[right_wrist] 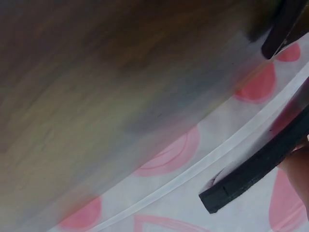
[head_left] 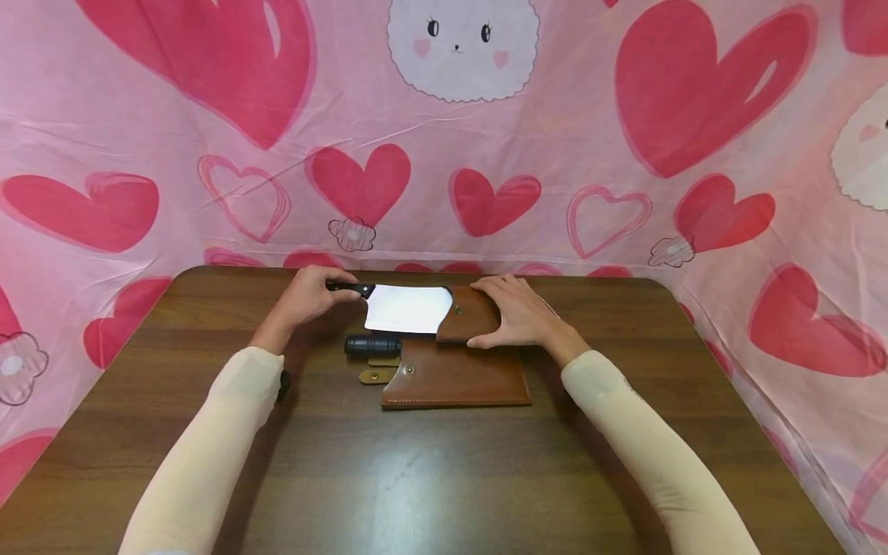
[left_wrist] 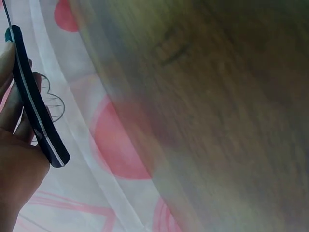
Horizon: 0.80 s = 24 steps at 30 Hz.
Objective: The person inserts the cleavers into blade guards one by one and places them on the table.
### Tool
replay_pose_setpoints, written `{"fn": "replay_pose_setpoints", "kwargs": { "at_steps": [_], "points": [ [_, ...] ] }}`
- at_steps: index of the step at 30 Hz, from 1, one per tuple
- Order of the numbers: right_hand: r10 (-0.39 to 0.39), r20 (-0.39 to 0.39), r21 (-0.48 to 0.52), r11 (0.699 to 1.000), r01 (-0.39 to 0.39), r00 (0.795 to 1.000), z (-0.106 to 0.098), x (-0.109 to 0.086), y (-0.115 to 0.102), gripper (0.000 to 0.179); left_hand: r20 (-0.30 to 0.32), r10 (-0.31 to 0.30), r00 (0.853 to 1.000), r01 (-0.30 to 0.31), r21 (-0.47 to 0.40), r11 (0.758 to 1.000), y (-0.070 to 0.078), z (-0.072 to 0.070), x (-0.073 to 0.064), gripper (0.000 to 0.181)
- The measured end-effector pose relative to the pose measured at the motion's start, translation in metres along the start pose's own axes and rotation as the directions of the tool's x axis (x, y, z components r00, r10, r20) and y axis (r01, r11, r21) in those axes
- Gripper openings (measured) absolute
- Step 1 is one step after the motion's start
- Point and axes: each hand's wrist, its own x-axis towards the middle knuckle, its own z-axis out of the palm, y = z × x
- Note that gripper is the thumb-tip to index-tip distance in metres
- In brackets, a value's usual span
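Observation:
My left hand [head_left: 310, 294] grips the black handle of a cleaver [head_left: 405, 308], its bright blade pointing right. In the left wrist view the fingers are around the handle [left_wrist: 36, 106]. My right hand [head_left: 522, 312] holds a brown leather sheath [head_left: 468, 317] between thumb and fingers. That sheath covers the right end of the blade; how deep the blade sits inside is hidden. Only the sheath's dark edge [right_wrist: 256, 169] and a bit of hand show in the right wrist view. Just below lies a second, larger brown leather sheath [head_left: 458, 378], with a black handle [head_left: 372, 346] at its left.
A tan snap strap [head_left: 377, 376] sticks out left from the larger sheath. All this lies toward the far side of a dark wooden table [head_left: 402, 478]. Behind the table's far edge hangs a pink cloth [head_left: 430, 123] printed with hearts.

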Motion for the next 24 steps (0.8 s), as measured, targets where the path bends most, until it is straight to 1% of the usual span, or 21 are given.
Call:
{"fn": "replay_pose_setpoints", "kwargs": {
  "at_steps": [5, 11, 17, 24],
  "points": [
    [-0.004, -0.005, 0.004, 1.000, 0.004, 1.000, 0.001, 0.003, -0.008, 0.106, 0.003, 0.001, 1.000, -0.001, -0.001, 1.000, 0.005, 0.001, 0.001, 0.024],
    [0.002, -0.019, 0.008, 1.000, -0.002, 1.000, 0.002, 0.005, -0.016, 0.107, 0.001, 0.002, 1.000, -0.002, 0.019, 1.000, 0.009, 0.003, 0.001, 0.023],
    [-0.001, -0.025, 0.014, 1.000, 0.002, 1.000, 0.003, 0.006, -0.020, 0.107, 0.000, -0.013, 1.000, 0.013, 0.028, 1.000, 0.009, 0.005, 0.001, 0.024],
    [-0.005, -0.040, 0.007, 1.000, 0.006, 0.999, 0.005, 0.009, -0.026, 0.107, -0.008, -0.037, 0.999, 0.038, 0.014, 0.999, 0.014, 0.006, -0.001, 0.024]
  ]
}}
